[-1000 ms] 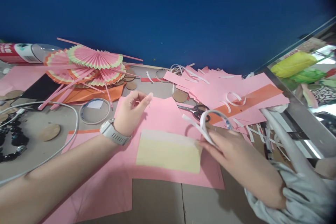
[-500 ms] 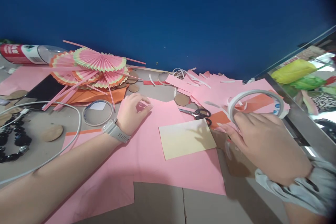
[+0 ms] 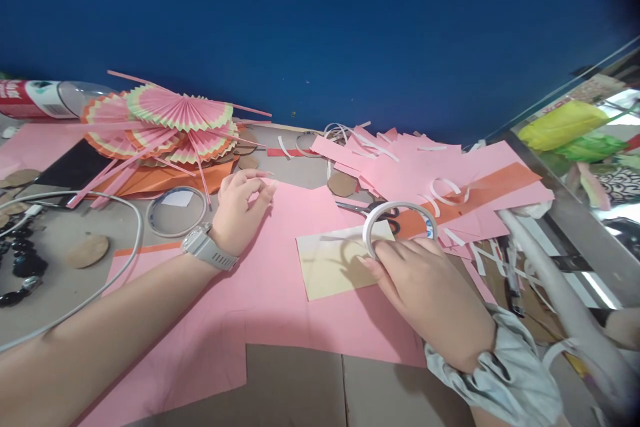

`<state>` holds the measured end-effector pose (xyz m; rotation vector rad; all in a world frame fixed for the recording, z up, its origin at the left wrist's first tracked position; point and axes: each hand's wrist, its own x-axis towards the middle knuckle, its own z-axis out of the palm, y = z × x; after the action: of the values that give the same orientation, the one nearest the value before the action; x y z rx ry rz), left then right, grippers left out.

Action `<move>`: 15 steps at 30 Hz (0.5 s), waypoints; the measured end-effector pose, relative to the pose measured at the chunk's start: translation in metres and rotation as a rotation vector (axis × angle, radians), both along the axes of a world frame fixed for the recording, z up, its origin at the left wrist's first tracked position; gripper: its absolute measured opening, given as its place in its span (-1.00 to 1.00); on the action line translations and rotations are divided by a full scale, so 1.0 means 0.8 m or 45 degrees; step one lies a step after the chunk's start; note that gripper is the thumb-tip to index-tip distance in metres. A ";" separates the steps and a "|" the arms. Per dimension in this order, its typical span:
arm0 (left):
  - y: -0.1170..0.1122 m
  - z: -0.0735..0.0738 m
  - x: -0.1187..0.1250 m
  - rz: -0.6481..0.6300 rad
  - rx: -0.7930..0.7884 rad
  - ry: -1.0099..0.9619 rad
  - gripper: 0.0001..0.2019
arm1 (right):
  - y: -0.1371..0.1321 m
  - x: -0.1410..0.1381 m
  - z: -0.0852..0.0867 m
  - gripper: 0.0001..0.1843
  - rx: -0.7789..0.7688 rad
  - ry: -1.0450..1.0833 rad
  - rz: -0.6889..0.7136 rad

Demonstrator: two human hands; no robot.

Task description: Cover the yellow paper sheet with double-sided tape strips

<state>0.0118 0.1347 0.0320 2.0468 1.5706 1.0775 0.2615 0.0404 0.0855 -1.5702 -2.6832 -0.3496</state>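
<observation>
My right hand point(image 3: 430, 287) grips a roll of tape point(image 3: 369, 230) by its near side, holding it on edge above a pale yellow paper rectangle point(image 3: 325, 273). That rectangle lies on a large pink paper sheet point(image 3: 280, 307), and the roll's shadow falls across it. On the sheet's upper left part rests my left hand point(image 3: 244, 210), its fingers loosely bent and apart, with nothing visible in them. Scissors point(image 3: 390, 209) lie just beyond the yellow paper, partly covered by the roll.
Folded paper fans point(image 3: 180, 110) are piled at the back left, near a plastic bottle point(image 3: 45, 100). Another tape ring point(image 3: 153, 220) and a white cable point(image 3: 140, 227) lie left. Pink paper pieces point(image 3: 415, 167) and white strips spread at the back right, before a blue wall point(image 3: 320, 33).
My right hand has carried the tape roll leftward, from above the pink pieces at right to above the yellow paper. My left hand stays on the pink sheet.
</observation>
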 end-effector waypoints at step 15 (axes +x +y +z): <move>-0.029 0.019 0.015 -0.466 0.127 -0.032 -0.82 | -0.004 -0.003 -0.003 -0.74 -0.300 0.102 -0.096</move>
<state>0.0236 0.1115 0.0468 2.2605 1.0879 1.0516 0.2592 0.0370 0.0828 -1.7061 -2.6914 0.0311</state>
